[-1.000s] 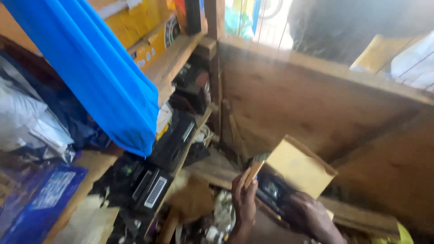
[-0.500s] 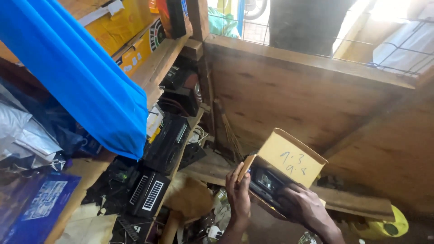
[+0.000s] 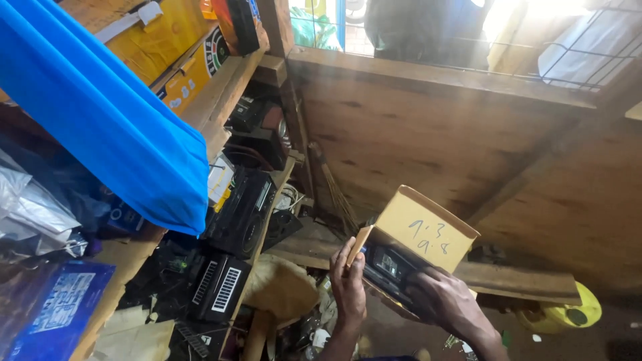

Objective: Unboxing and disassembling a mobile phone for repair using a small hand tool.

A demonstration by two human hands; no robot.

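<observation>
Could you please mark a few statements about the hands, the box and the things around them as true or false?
1. The left hand rests against the side of an open cardboard box. True.
2. The box is closed and taped. False: its flap stands open, with a dark electronic device showing inside.
3. The right hand grips the box's lower end. True.
4. A red cloth hangs at the upper left. False: the cloth is blue.
5. Black audio units sit stacked on the shelves left of the hands. True.
6. The wall behind the box is bare brick. False: it is a wooden panel.
</observation>
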